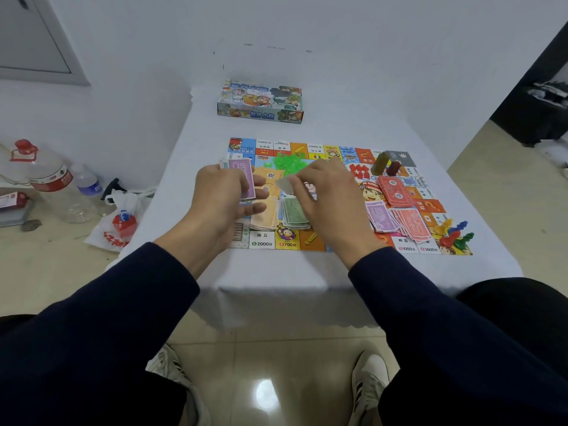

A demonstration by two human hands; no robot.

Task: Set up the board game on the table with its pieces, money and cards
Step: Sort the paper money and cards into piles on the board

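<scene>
The game board (338, 192) lies flat on the white-covered table (190, 149), with the game box (260, 102) well beyond it near the wall. The person's left hand (221, 198) is curled round a stack of play money, a purple note (244, 176) on top. The right hand (325, 192) pinches a pale note (284, 184) by its fingertips, just above the green money pile (295, 212) on the board. An orange money pile (266, 213) lies beside the green one, partly under the left hand. Further right on the board sit a red card stack (395, 190), a purple money pile (381, 215) and a fanned pink money pile (413, 224). Coloured pawns (455, 233) cluster at the board's near right corner, green houses (287, 161) lie heaped behind the hands, and two upright blocks (385, 164) stand at the far right. On the floor at left stand plastic bottles (58, 182) and a plastic bag (120, 222).
</scene>
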